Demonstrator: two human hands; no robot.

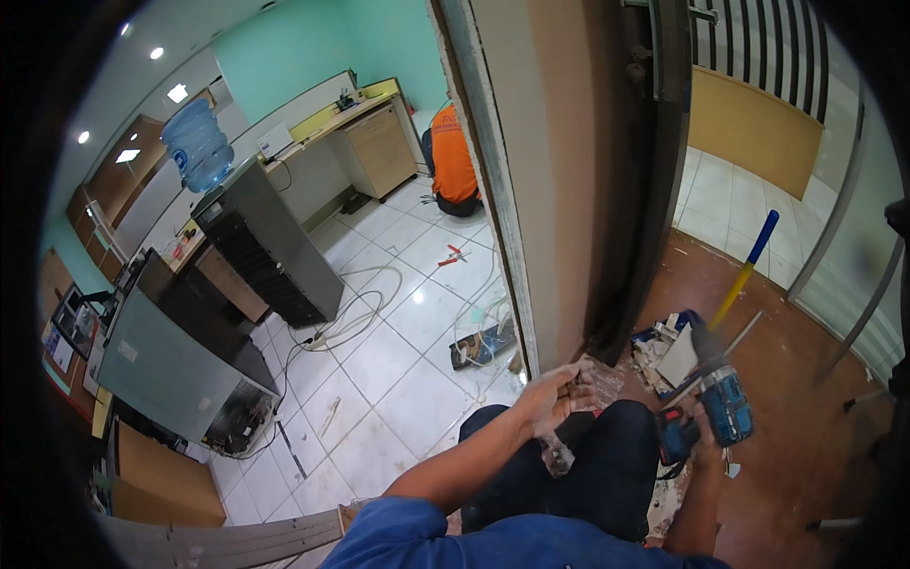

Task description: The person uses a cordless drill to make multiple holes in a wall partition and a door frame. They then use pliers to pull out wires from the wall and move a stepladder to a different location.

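My right hand (703, 431) is wrapped round the handle of a blue and black cordless drill (725, 403), held beside my right knee, its dark front end pointing up and away. My left hand (561, 396) is raised over my left knee near the foot of the wall end (559, 284), with dusty fingers apart and slightly bent. Just below its wrist is a small clear plastic bag (557, 457); I cannot tell whether it hangs from the hand or rests on my leg. A dustpan-like blue holder with broken white rubble (654, 356) is ahead of the drill.
A blue and yellow pole (744, 270) rises behind the rubble. Across the white tiles lie a power tool (482, 343), red-handled pliers (453, 256) and a loose cable (379, 294). A water dispenser (275, 247) and a tilted grey fridge (171, 360) stand left. A person in orange (453, 156) crouches far off.
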